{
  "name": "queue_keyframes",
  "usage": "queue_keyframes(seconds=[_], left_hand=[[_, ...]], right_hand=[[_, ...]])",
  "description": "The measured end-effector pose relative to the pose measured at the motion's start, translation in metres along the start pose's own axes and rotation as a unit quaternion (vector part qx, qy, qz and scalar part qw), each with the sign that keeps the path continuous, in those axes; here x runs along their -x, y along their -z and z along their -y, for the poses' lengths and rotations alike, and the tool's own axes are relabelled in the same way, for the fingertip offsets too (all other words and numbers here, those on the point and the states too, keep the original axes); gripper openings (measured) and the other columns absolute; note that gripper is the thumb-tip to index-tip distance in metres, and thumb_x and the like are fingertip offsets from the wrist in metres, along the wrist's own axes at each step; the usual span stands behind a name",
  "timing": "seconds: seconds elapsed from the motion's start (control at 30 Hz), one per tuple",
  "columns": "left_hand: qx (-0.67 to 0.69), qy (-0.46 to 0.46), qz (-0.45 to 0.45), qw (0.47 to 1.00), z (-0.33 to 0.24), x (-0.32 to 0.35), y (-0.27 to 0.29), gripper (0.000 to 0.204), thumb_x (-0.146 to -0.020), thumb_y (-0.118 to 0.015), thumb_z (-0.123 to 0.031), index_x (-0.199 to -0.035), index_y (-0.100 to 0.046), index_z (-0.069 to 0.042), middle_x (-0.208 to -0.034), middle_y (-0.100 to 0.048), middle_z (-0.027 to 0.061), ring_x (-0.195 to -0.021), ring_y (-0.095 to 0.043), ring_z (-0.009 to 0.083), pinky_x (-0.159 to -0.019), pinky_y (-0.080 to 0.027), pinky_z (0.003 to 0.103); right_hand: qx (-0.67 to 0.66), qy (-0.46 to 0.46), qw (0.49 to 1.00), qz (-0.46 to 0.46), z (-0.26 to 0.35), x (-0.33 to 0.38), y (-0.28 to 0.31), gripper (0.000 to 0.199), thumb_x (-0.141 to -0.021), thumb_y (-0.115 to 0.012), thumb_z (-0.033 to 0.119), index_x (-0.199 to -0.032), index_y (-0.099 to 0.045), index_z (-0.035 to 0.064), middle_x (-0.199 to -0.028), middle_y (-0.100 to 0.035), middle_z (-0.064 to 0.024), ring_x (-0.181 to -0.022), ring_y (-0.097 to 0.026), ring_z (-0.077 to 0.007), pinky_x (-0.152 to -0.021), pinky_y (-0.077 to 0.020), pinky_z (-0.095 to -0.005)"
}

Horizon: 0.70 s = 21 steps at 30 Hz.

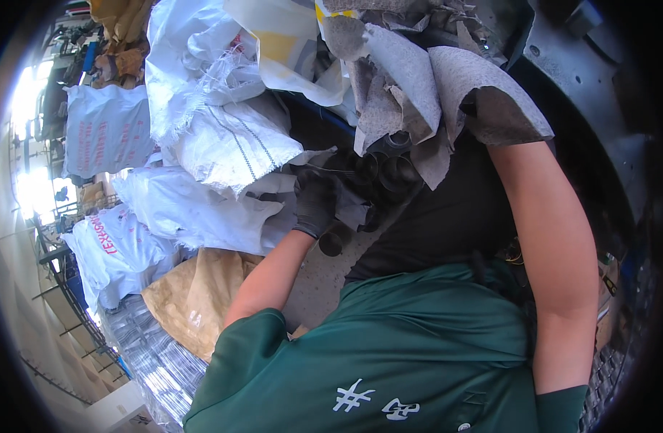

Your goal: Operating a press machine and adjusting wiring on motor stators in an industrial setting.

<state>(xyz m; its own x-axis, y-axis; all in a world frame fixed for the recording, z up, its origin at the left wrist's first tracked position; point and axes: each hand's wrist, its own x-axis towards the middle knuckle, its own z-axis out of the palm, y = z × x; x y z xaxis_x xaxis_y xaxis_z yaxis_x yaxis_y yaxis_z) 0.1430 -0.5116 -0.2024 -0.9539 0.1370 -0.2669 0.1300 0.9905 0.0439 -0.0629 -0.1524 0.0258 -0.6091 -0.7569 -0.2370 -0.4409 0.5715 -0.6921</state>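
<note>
White sacks (109,131) heaped at far left, lower ones apparently bearing those above; brown paper bag (195,292) slumped against the pile. Left hand (317,202), dark-gloved, beside the draped sack edge; fingers lost in shadow, cannot tell whether grasping. Black tube-like pieces (398,173) just right, bunched close, perhaps propping one another. Grey felt-like sheets (490,81) at upper right, curled over the right hand, seemingly propped by the raised forearm (544,216); those fingers hidden, grip cannot be told.
</note>
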Motion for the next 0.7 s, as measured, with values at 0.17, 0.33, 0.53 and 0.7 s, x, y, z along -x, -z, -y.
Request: queue_keyframes(seconds=[0.17,0.33,0.53,0.7], left_hand=[[-0.071,-0.023,-0.012,0.997,-0.019,0.016,-0.031,0.049,-0.091,-0.065,-0.029,-0.132,-0.064,-0.002,-0.131,-0.061,0.0307,-0.13,-0.051,0.0508,-0.114,-0.034,0.061],[0.028,0.006,-0.074,0.997,-0.055,0.033,-0.017,0.102,-0.084,-0.072,-0.061,-0.16,-0.036,-0.004,-0.165,-0.022,0.0359,-0.157,-0.012,0.0526,-0.129,-0.003,0.061],[0.043,0.153,0.037,0.987,-0.092,0.008,-0.001,0.107,-0.084,-0.069,-0.065,-0.163,-0.03,-0.004,-0.168,-0.022,0.0337,-0.157,-0.011,0.0524,-0.127,-0.006,0.064],[0.037,0.163,-0.007,0.986,-0.009,0.002,-0.092,0.089,-0.087,-0.069,-0.055,-0.156,-0.041,-0.006,-0.165,-0.03,0.0303,-0.155,-0.019,0.0521,-0.127,-0.01,0.063]], right_hand=[[-0.013,0.022,0.999,-0.028,-0.004,0.0,-0.005,0.057,-0.097,-0.072,0.028,-0.151,-0.057,0.0175,-0.151,-0.06,-0.0117,-0.136,-0.06,-0.0235,-0.12,-0.045,-0.0359],[-0.047,0.049,0.997,-0.039,-0.017,-0.009,-0.017,0.057,-0.098,-0.072,0.027,-0.151,-0.057,0.017,-0.151,-0.06,-0.0116,-0.136,-0.06,-0.0233,-0.119,-0.0453,-0.0358],[-0.077,0.041,0.995,-0.051,-0.028,-0.002,-0.022,0.056,-0.098,-0.072,0.026,-0.151,-0.057,0.0163,-0.151,-0.06,-0.0116,-0.136,-0.06,-0.0229,-0.119,-0.0456,-0.0357],[-0.099,0.061,0.992,-0.052,-0.03,-0.014,-0.03,0.056,-0.098,-0.071,0.026,-0.151,-0.057,0.0158,-0.151,-0.06,-0.0116,-0.136,-0.06,-0.0227,-0.119,-0.0459,-0.0355]])
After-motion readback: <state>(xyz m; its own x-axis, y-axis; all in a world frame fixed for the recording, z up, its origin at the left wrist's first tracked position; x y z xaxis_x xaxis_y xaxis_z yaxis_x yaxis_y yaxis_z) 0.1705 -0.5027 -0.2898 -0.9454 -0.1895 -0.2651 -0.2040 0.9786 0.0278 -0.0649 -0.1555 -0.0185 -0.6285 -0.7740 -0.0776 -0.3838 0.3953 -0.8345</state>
